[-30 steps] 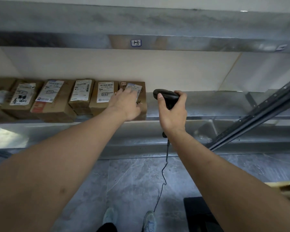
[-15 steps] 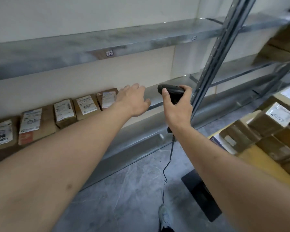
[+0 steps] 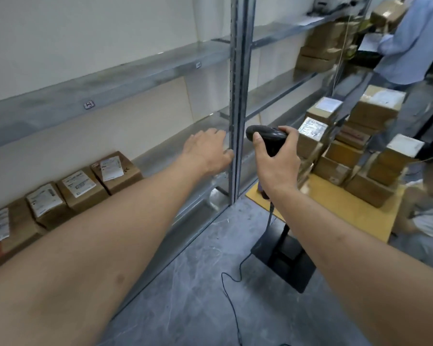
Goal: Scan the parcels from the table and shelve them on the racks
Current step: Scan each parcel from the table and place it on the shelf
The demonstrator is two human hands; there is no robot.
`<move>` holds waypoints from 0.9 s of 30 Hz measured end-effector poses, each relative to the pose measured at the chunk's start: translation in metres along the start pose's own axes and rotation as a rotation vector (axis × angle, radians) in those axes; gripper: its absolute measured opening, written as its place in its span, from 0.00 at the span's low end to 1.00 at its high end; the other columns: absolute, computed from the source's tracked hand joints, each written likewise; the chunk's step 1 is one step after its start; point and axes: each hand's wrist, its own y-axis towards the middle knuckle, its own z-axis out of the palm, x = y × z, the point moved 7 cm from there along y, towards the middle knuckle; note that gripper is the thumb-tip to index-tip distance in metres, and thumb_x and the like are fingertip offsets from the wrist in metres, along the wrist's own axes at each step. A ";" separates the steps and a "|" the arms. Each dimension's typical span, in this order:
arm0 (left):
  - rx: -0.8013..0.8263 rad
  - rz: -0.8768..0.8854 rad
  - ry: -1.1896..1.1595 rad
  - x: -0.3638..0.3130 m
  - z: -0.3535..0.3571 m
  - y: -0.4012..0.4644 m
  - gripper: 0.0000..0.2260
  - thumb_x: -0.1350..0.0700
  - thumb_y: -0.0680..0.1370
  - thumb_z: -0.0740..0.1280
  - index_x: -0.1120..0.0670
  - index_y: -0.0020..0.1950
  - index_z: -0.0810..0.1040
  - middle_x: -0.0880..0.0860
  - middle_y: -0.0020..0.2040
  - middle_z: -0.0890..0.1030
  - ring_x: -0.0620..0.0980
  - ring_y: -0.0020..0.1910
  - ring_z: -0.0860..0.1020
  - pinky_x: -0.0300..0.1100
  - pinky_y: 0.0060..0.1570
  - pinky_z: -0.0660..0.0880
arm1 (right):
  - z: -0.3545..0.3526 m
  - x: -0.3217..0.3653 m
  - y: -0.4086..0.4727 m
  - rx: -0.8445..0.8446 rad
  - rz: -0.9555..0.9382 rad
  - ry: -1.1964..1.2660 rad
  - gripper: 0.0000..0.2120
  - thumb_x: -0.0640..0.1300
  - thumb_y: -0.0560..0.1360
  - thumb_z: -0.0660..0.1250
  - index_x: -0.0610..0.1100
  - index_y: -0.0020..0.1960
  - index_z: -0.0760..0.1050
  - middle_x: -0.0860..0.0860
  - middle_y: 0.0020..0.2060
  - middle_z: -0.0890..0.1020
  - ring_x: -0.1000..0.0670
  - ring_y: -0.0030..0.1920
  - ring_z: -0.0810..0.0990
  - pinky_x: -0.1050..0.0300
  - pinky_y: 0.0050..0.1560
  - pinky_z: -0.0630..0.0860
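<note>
Since one second ago the left hand (image 3: 206,151) has come off the end parcel (image 3: 115,171) in the shelf row and is now hanging in front of the rack upright (image 3: 238,96), fingers extended and released, holding nothing. View is swinging right, toward the table. Right hand (image 3: 276,163) is gripping the black handheld scanner (image 3: 266,139), fingers clenched round its handle, cable (image 3: 231,278) trailing to the floor. Shelved parcels are sitting labels-up on the lower shelf (image 3: 165,156), left of the upright. Unscanned parcels (image 3: 375,108) are stacked on the yellow table (image 3: 335,203), right of the upright. Judgement: small taped cardboard boxes, probably light and stiff, slightly slick where taped; one-handed grip across the top and two opposite sides should be working, label kept facing up for the scanner.
</note>
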 end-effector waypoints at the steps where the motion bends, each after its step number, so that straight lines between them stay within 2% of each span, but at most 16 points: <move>1: 0.003 0.003 -0.007 -0.014 0.003 0.006 0.21 0.41 0.81 0.62 0.53 0.66 0.76 0.56 0.67 0.78 0.61 0.66 0.76 0.57 0.66 0.73 | -0.014 -0.004 0.007 -0.012 -0.005 -0.007 0.24 0.60 0.81 0.69 0.55 0.72 0.65 0.57 0.53 0.77 0.56 0.50 0.77 0.66 0.44 0.70; 4: 0.016 0.028 -0.018 -0.061 0.013 0.027 0.23 0.40 0.81 0.62 0.53 0.70 0.74 0.56 0.69 0.78 0.61 0.68 0.76 0.57 0.66 0.73 | -0.054 -0.018 0.031 -0.038 0.008 -0.007 0.23 0.59 0.81 0.69 0.55 0.72 0.65 0.61 0.50 0.74 0.58 0.49 0.77 0.67 0.46 0.72; 7: 0.017 0.040 -0.045 -0.108 0.029 0.048 0.23 0.40 0.82 0.63 0.53 0.70 0.74 0.56 0.67 0.78 0.60 0.67 0.77 0.57 0.65 0.74 | -0.089 -0.039 0.056 -0.063 0.021 -0.022 0.23 0.61 0.80 0.69 0.60 0.70 0.64 0.59 0.53 0.76 0.50 0.57 0.79 0.50 0.62 0.78; 8: 0.018 0.033 -0.054 -0.123 0.034 0.055 0.23 0.40 0.82 0.63 0.53 0.72 0.73 0.56 0.68 0.78 0.60 0.67 0.77 0.57 0.65 0.74 | -0.100 -0.046 0.064 -0.060 0.032 -0.021 0.23 0.61 0.80 0.69 0.60 0.70 0.64 0.57 0.55 0.76 0.51 0.56 0.79 0.49 0.62 0.78; 10: 0.027 0.015 -0.074 -0.151 0.045 0.066 0.25 0.41 0.83 0.64 0.53 0.75 0.71 0.56 0.70 0.77 0.59 0.69 0.76 0.56 0.67 0.74 | -0.119 -0.065 0.079 -0.036 0.063 -0.005 0.24 0.59 0.81 0.69 0.57 0.72 0.64 0.54 0.58 0.76 0.56 0.51 0.77 0.61 0.51 0.76; 12: 0.030 0.003 -0.084 -0.174 0.055 0.080 0.25 0.41 0.83 0.64 0.53 0.75 0.70 0.55 0.70 0.76 0.59 0.68 0.76 0.57 0.67 0.75 | -0.136 -0.081 0.095 -0.022 0.078 0.012 0.24 0.58 0.82 0.69 0.56 0.73 0.64 0.53 0.60 0.76 0.57 0.53 0.77 0.68 0.45 0.71; 14: 0.035 -0.014 -0.089 -0.191 0.063 0.094 0.24 0.41 0.83 0.64 0.53 0.74 0.71 0.55 0.69 0.77 0.58 0.67 0.76 0.58 0.65 0.76 | -0.149 -0.095 0.113 -0.020 0.093 0.020 0.24 0.58 0.82 0.69 0.56 0.72 0.64 0.53 0.60 0.77 0.52 0.56 0.79 0.67 0.45 0.72; 17: 0.039 -0.045 -0.105 -0.210 0.077 0.115 0.23 0.42 0.82 0.64 0.52 0.73 0.72 0.54 0.71 0.76 0.59 0.67 0.76 0.59 0.65 0.75 | -0.162 -0.114 0.136 -0.016 0.123 -0.006 0.24 0.59 0.82 0.69 0.55 0.72 0.64 0.53 0.59 0.78 0.52 0.55 0.79 0.66 0.45 0.73; 20: 0.030 -0.061 -0.137 -0.223 0.092 0.136 0.23 0.42 0.82 0.65 0.52 0.73 0.72 0.53 0.72 0.75 0.57 0.67 0.76 0.59 0.64 0.76 | -0.168 -0.132 0.156 -0.014 0.143 -0.021 0.24 0.60 0.81 0.69 0.55 0.72 0.64 0.54 0.57 0.78 0.50 0.55 0.80 0.54 0.54 0.78; 23: 0.013 -0.067 -0.165 -0.232 0.111 0.159 0.26 0.43 0.81 0.66 0.52 0.77 0.70 0.53 0.75 0.72 0.57 0.71 0.74 0.58 0.67 0.75 | -0.169 -0.155 0.175 -0.019 0.181 -0.030 0.24 0.60 0.81 0.69 0.56 0.71 0.64 0.54 0.57 0.79 0.50 0.55 0.81 0.49 0.56 0.81; 25: -0.007 -0.067 -0.172 -0.235 0.122 0.173 0.29 0.42 0.81 0.66 0.53 0.80 0.67 0.54 0.78 0.69 0.57 0.74 0.71 0.57 0.70 0.74 | -0.169 -0.170 0.187 -0.030 0.200 -0.042 0.23 0.60 0.81 0.69 0.57 0.70 0.65 0.56 0.55 0.78 0.53 0.53 0.81 0.51 0.55 0.81; 27: -0.013 -0.065 -0.179 -0.238 0.132 0.186 0.32 0.41 0.81 0.66 0.53 0.81 0.64 0.55 0.80 0.66 0.58 0.75 0.69 0.57 0.71 0.72 | -0.169 -0.184 0.197 -0.032 0.224 -0.052 0.23 0.59 0.81 0.69 0.56 0.71 0.65 0.61 0.51 0.76 0.59 0.50 0.79 0.58 0.51 0.77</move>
